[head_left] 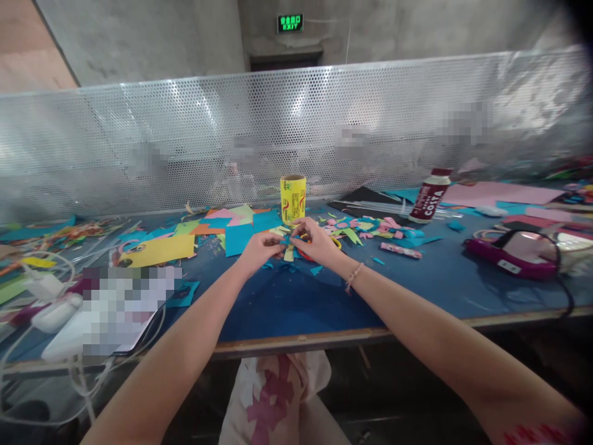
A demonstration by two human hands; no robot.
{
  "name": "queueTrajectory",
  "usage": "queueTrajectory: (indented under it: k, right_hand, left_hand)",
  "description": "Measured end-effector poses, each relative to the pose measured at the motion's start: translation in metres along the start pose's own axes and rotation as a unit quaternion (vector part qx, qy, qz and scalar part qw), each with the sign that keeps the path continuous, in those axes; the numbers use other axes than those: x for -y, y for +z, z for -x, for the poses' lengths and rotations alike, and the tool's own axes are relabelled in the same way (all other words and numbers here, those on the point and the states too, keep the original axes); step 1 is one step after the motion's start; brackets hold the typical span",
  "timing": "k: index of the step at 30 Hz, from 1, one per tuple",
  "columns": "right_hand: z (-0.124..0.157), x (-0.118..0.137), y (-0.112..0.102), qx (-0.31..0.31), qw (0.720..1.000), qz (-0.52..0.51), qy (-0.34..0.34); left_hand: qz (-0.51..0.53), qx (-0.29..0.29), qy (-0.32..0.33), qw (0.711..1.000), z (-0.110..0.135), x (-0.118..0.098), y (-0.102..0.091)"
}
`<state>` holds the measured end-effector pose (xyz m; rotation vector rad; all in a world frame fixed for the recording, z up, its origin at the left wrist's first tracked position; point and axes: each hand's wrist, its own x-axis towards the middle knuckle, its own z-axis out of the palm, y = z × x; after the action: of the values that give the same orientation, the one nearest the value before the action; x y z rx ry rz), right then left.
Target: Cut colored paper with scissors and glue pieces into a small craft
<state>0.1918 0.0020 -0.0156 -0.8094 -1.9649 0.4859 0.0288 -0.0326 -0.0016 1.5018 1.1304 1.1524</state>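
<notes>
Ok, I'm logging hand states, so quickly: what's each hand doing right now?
Left hand: closed, pinching a small piece of paper.
Right hand: closed, seemingly pinching the same piece from the other side.

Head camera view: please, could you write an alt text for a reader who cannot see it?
A person's left hand and right hand pinch a small scrap, apparently paper, above a blue table. Coloured paper pieces lie around; a yellow roll stands behind the hands, a Costa bottle to the right, with a perforated metal screen beyond.
</notes>
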Motion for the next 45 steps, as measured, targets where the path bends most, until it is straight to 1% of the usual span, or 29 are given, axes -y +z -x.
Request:
queueTrajectory:
  k: [7,12,15,18,20,22,23,25,27,29,32,34,38,40,42,45]
  right_hand:
    - [0.000,0.001,-0.001,-0.008,1.000,0.025,-0.006]
    - [0.001,0.002,-0.001,-0.002,0.999,0.047,-0.016]
    - [0.001,0.004,-0.002,-0.004,0.999,0.028,-0.020]
    - [-0.002,0.005,-0.007,-0.023,0.999,-0.002,-0.032]
    - [-0.005,0.002,-0.016,-0.050,0.998,0.024,-0.027]
    - [-0.007,-0.004,-0.027,-0.071,0.992,0.108,-0.010]
    - [-0.007,-0.009,-0.033,-0.049,0.985,0.164,-0.005]
    - [-0.005,-0.018,-0.042,-0.011,0.961,0.274,0.028]
    - [-0.001,-0.027,-0.047,0.026,0.938,0.337,0.077]
    - [0.004,-0.035,-0.047,0.056,0.921,0.368,0.117]
    - [0.008,-0.041,-0.044,0.102,0.902,0.402,0.121]
    - [0.008,-0.040,-0.044,0.136,0.883,0.432,0.125]
    - [0.007,-0.028,-0.046,0.183,0.842,0.473,0.182]
    - [0.007,-0.021,-0.046,0.208,0.836,0.472,0.188]
    - [0.007,-0.018,-0.044,0.226,0.838,0.463,0.179]
    - [0.006,-0.021,-0.041,0.221,0.836,0.473,0.168]
  left_hand:
    - [-0.008,0.010,0.011,1.000,0.001,0.000,0.000]
    - [-0.014,0.013,0.018,1.000,0.002,-0.001,0.001]
    - [-0.011,0.003,0.007,1.000,-0.001,0.004,-0.001]
    - [0.008,-0.024,-0.006,1.000,-0.008,0.013,-0.007]
    - [0.013,-0.034,-0.011,0.999,-0.013,0.018,-0.012]
    - [0.020,-0.056,-0.015,0.998,-0.017,0.021,-0.017]
    - [0.028,-0.071,-0.020,0.997,-0.018,0.022,-0.020]
    - [0.049,-0.103,-0.034,0.993,-0.020,0.023,-0.025]
    - [0.072,-0.130,-0.047,0.988,-0.022,0.023,-0.029]
    - [0.088,-0.147,-0.057,0.984,-0.023,0.023,-0.033]
    - [0.098,-0.159,-0.062,0.980,-0.024,0.024,-0.036]
    - [0.102,-0.166,-0.061,0.979,-0.025,0.025,-0.037]
    - [0.111,-0.182,-0.061,0.975,-0.027,0.026,-0.039]
    - [0.116,-0.184,-0.063,0.974,-0.026,0.025,-0.039]
    - [0.121,-0.180,-0.062,0.974,-0.026,0.025,-0.038]
    - [0.118,-0.173,-0.066,0.976,-0.026,0.025,-0.039]
